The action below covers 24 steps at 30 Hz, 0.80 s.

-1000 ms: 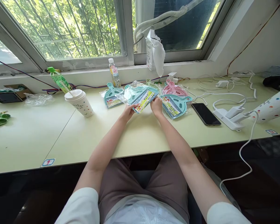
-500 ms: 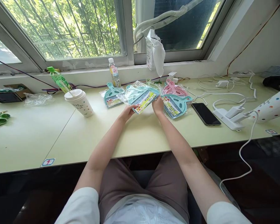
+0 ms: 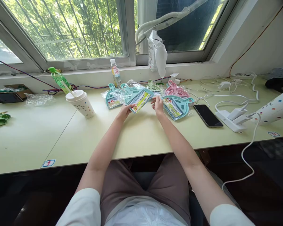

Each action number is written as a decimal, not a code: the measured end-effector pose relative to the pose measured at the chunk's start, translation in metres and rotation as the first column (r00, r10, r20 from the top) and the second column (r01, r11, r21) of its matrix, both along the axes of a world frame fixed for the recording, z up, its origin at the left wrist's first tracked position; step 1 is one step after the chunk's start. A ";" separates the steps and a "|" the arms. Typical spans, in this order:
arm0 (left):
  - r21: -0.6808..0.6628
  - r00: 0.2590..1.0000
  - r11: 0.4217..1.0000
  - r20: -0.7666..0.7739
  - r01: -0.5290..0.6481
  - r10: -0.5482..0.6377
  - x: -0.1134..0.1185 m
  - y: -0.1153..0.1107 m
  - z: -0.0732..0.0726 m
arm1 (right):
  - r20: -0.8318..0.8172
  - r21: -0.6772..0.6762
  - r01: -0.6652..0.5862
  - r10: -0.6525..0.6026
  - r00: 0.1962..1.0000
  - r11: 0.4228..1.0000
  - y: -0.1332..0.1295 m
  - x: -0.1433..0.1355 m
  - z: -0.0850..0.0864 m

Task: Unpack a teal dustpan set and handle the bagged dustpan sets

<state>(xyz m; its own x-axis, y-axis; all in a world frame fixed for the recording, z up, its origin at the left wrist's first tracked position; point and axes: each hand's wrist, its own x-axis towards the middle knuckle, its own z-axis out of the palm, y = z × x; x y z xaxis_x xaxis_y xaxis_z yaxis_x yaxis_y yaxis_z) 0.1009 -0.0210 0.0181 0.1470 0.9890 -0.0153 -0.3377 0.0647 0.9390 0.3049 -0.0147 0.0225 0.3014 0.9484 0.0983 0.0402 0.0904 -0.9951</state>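
Teal brush packet pinched at the desk's far edge

The left hand [image 3: 123, 111] gripped the wrapped teal brush set [image 3: 135, 95] by its near corner, fingertips hidden beneath the label. The right hand [image 3: 158, 104] sat just beside its other edge, fingers curled; contact was unclear. Another teal packet [image 3: 178, 106] lay past the right fingers.

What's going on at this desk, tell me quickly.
A seated person holds a teal brush-and-dustpan set in a clear bag above the desk. The left hand pinches its lower corner; the right hand is at its right edge. More bagged sets lie beside it, with a lidded paper cup to the left and a phone to the right.
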 end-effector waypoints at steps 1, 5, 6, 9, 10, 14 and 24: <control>0.010 1.000 1.000 -0.012 -0.020 0.020 -0.003 0.001 -0.001 | -0.049 -0.034 -0.032 0.031 0.998 0.999 -0.004 -0.006 0.003; 0.044 0.998 0.998 -0.037 -0.043 0.045 -0.011 0.004 -0.002 | -0.186 -0.058 -0.199 0.185 0.965 0.978 -0.023 -0.028 0.011; 0.052 0.999 0.998 -0.027 -0.044 0.046 -0.012 0.005 -0.001 | -0.225 -0.058 -0.181 0.164 0.960 0.982 -0.026 -0.031 0.011; 0.066 0.998 0.996 0.015 -0.064 0.063 -0.012 0.005 0.000 | -0.310 -0.072 -0.019 -0.004 0.951 0.997 -0.030 -0.034 0.011; 0.066 0.997 0.995 0.022 -0.070 0.069 -0.012 0.005 0.000 | -0.332 -0.070 0.009 -0.032 0.943 0.998 -0.030 -0.034 0.011; 0.064 0.999 0.997 0.001 -0.045 0.045 -0.010 0.004 -0.001 | -0.456 -0.019 -0.149 0.124 0.881 0.989 -0.025 -0.035 0.006; 0.102 0.990 0.992 -0.126 0.077 -0.064 -0.003 -0.005 0.003 | -0.511 -0.015 -0.177 0.144 0.847 0.984 -0.020 -0.033 -0.003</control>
